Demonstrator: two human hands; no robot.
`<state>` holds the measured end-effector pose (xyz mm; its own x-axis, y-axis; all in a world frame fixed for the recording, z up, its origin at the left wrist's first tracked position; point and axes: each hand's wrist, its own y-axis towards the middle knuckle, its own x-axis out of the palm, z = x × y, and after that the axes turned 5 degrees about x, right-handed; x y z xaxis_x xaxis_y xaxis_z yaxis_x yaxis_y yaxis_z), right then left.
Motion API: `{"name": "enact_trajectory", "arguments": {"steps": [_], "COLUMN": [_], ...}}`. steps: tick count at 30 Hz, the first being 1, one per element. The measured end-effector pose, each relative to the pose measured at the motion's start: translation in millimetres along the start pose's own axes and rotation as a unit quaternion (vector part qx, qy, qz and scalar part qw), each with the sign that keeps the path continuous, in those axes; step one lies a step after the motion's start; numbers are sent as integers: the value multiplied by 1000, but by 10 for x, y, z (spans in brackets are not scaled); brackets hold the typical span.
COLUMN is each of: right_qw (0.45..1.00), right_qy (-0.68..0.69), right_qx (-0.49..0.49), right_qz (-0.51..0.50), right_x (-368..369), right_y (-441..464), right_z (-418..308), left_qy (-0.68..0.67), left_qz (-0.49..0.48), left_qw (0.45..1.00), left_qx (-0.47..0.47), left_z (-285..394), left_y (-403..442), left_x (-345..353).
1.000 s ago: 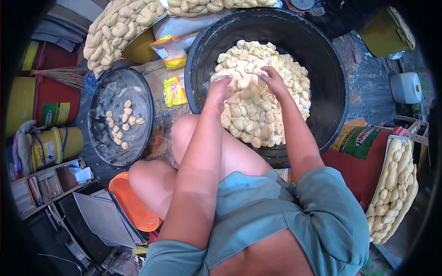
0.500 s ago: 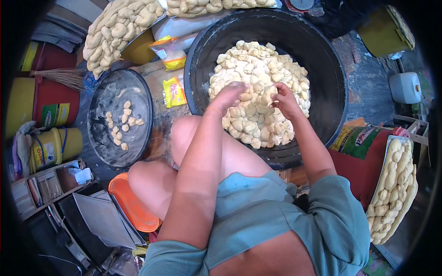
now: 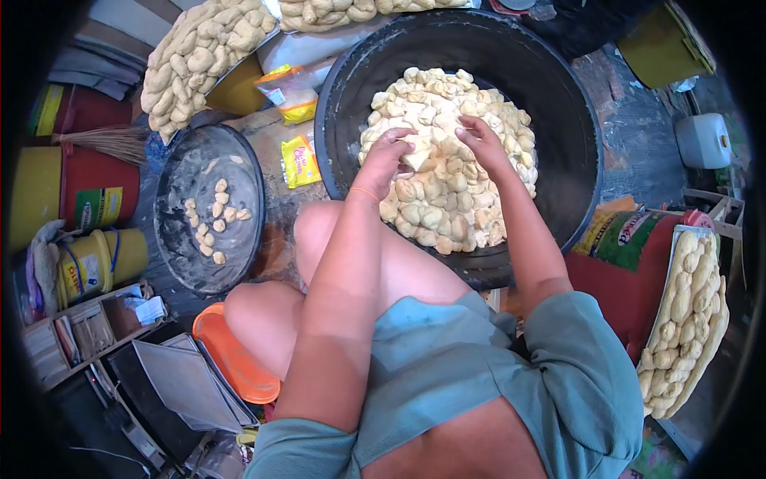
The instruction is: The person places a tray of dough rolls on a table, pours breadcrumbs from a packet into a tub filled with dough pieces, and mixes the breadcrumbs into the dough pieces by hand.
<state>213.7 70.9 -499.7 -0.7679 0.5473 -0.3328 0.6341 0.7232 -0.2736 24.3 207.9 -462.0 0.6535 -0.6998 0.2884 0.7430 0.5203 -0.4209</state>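
A wide black tub [image 3: 570,152] holds a heap of pale dough pieces [image 3: 455,191]. Above the left part of the heap, my left hand [image 3: 386,160] has its fingers closed around a dough piece [image 3: 416,156]. My right hand [image 3: 483,146] hovers over the heap's upper middle, fingers spread and nothing seen in them. Left of the tub lies a round black tray [image 3: 177,259] with several small dough lumps [image 3: 219,209] scattered on its floury surface.
Braided dough [image 3: 199,60] fills a tray at the back left, and more braided dough [image 3: 682,319] lies on a tray at right. A yellow packet [image 3: 301,162] sits between tray and tub. An orange basin [image 3: 231,359] and leaning flat trays [image 3: 179,375] are at lower left.
My hands have moved apart. The dough piece that was by my right hand is no longer there, and my left hand now grips a piece. My right hand has opened and risen slightly.
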Motion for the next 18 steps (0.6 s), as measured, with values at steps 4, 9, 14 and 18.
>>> {"name": "enact_trajectory", "arguments": {"steps": [4, 9, 14, 18], "right_qw": [936, 939, 986, 959], "right_qy": [-339, -344, 102, 193], "right_qx": [72, -5, 14, 29], "right_qz": [66, -21, -132, -205], "right_x": [180, 333, 191, 191], "right_y": [100, -339, -419, -510], "right_z": [1198, 855, 369, -209], "left_qy": [38, 139, 139, 111], "left_qz": [23, 37, -60, -124], "left_qw": [997, 989, 986, 980], "left_qx": [59, 32, -65, -106], "left_z": [-64, 3, 94, 109], "left_y": [60, 7, -95, -176], "left_x": [12, 35, 160, 265]}}
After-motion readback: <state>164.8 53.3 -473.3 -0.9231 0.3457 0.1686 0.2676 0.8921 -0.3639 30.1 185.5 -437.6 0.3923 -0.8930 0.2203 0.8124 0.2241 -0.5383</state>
